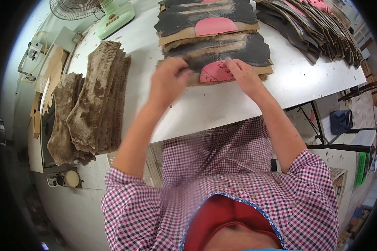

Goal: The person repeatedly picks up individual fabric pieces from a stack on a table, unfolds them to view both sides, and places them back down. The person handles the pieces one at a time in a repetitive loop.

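A pink half-round piece with dark print lies at the near end of a row of dark grey, furry-edged hide pieces on the white table. The fingers of my right hand are drawn together at the pink piece's right end, gripping its edge. Left of it, my left hand is raised beside the near hide piece, its fingers curled but smeared by motion; I cannot make out anything in them. Farther back, another pink half-round piece rests on the overlapping hide pieces, with tan sheets showing between.
At the left edge of the table stand stacks of brown furry pieces. A thick pile of dark hide pieces fans out at the back right. A green fan base is at the back left; a dark bag sits below right.
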The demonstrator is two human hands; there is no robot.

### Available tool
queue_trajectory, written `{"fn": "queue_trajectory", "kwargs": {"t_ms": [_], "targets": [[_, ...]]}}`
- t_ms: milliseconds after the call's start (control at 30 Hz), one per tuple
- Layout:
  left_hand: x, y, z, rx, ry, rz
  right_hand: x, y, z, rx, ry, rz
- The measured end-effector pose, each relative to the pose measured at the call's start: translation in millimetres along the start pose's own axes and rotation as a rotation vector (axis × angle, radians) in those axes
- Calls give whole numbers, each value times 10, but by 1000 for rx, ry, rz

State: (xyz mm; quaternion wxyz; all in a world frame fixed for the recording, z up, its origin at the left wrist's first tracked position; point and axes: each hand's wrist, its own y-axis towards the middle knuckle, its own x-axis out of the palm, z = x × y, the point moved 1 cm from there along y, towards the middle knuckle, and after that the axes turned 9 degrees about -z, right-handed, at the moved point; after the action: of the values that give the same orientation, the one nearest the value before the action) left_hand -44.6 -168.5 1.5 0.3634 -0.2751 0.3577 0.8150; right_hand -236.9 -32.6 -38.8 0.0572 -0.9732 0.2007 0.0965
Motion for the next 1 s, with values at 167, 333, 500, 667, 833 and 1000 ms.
{"fn": "queue_trajectory", "kwargs": {"t_ms": [167,333,500,667,833,1000], "targets": [[543,-437,921,535,327,-155,-32,-186,-422,173,12,-78],[118,-207,1100,431,-29,114,-201,-426,-360,96,344,-58],[219,-31,439,-203,-503,-4,-306,-1009,-243,23,282,46],[664,-26,410,-327,-904,-308,-485,-1447,-52,-221,257,80],[715,-307,844,-490,-1448,-369,-392,-1462,-541,-53,302,-136],[693,-387,722,-539,-1755,-114,-291,-1096,-464,-95,-165,-33]]}}
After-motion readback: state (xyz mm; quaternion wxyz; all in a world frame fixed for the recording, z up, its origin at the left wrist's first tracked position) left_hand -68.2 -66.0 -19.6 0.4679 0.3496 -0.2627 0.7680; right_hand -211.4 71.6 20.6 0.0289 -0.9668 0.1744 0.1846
